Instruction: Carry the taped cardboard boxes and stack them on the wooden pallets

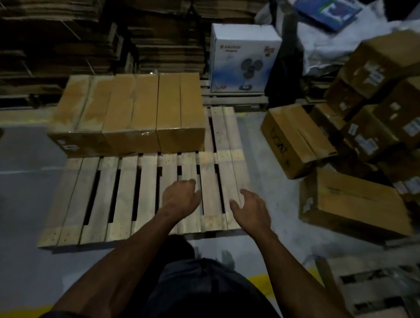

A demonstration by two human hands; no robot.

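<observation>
Three taped boxes [130,112] are seen lined up across the far left of the wooden pallet [138,193], the left hand [181,194] and right hand [250,209] held empty with fingers loosely curled above its near slats, while unstacked boxes [354,199] lie on the floor to the right, nearer the right hand.

I am in a warehouse, a big room for storing boxes. Tall piles of flat cardboard [94,29] fill the back wall. A wooden pallet [138,193] lies on the grey concrete floor [16,220], and taped brown boxes [130,112] sit on it. More brown boxes [379,115] are heaped on my right. A white fan box [242,60] sits on another pallet behind.
</observation>
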